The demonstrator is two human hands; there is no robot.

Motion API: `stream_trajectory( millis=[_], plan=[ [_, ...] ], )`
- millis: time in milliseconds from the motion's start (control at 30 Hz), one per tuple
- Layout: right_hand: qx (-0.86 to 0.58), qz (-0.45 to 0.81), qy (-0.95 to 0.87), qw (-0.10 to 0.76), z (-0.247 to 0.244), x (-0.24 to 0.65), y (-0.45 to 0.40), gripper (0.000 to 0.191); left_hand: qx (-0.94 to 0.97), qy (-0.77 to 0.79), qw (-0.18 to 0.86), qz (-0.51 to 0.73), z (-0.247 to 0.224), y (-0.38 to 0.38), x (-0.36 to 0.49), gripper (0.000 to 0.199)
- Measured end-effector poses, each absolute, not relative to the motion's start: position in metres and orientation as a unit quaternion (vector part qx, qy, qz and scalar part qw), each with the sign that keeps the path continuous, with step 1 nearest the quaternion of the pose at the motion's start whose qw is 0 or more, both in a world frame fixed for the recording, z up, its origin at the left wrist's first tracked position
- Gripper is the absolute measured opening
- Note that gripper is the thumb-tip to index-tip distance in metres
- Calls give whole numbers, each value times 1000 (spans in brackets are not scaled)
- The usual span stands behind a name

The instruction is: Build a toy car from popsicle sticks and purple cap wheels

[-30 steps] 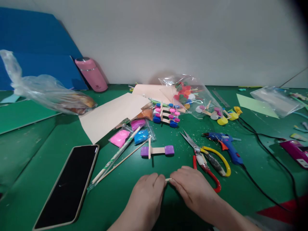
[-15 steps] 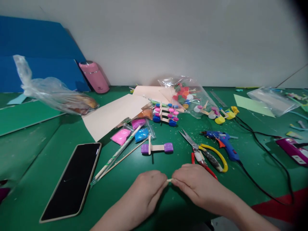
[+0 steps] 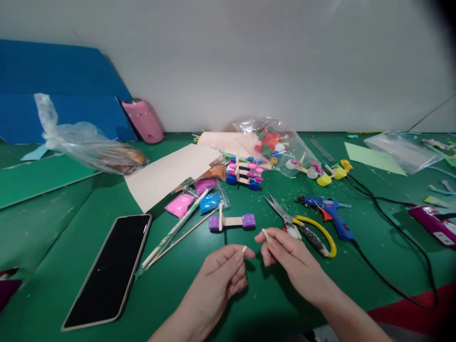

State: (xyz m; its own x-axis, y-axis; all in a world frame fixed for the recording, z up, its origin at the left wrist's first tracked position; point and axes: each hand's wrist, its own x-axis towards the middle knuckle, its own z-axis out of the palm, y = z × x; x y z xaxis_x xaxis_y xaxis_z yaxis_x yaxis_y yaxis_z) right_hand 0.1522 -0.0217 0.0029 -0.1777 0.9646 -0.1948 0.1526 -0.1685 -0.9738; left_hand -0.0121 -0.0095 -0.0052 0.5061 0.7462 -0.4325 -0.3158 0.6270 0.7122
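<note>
My left hand (image 3: 223,270) pinches a short pale wooden stick piece (image 3: 244,249) between thumb and index finger. A similar stick piece (image 3: 265,233) is pinched in my right hand (image 3: 285,256), its end poking up past the fingertips. The hands are a small gap apart, above the green table. Just beyond them stands a small craft-stick assembly (image 3: 232,221) with a purple block at each end and a short upright stick near its left end. Scissors (image 3: 281,209) with yellow handles and red-handled pliers (image 3: 292,232) lie by my right hand, partly covered by it.
A blue glue gun (image 3: 327,209) lies at right, its black cord running across the table. A phone (image 3: 110,270), paper straws (image 3: 178,228) and small colored packets (image 3: 180,205) are at left. Behind are stacked stick assemblies (image 3: 244,173), a bag of bottle caps (image 3: 272,142) and a pink bottle (image 3: 144,121).
My hands, close together on one small stick before, have moved apart and turned up. A separate short piece now shows in each. The view has tilted slightly up.
</note>
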Motion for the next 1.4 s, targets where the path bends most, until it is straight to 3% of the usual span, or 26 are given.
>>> stream_trajectory(
  millis=[400, 733, 933, 1033, 1167, 1400],
  plan=[
    [-607, 450, -550, 356, -14, 147, -21, 21, 306, 401, 805, 311, -8, -8, -9, 15],
    [-561, 577, -435, 404, -15, 135, -19, 16, 346, 461, 738, 351, -13, -6, -4, 14],
    [-567, 568, -421, 424, -24, 131, -21, 16, 309, 445, 759, 361, -17, -6, 3, 14],
    [-610, 451, -523, 390, -29, 133, -24, 13, 345, 479, 712, 380, -20, -8, 2, 13],
    [-640, 212, -686, 274, -38, 134, -22, 14, 393, 531, 619, 425, -21, -10, -1, 9],
    [-644, 148, -702, 266, -35, 143, -23, 19, 368, 541, 639, 404, -17, -10, -3, 13]
  ],
)
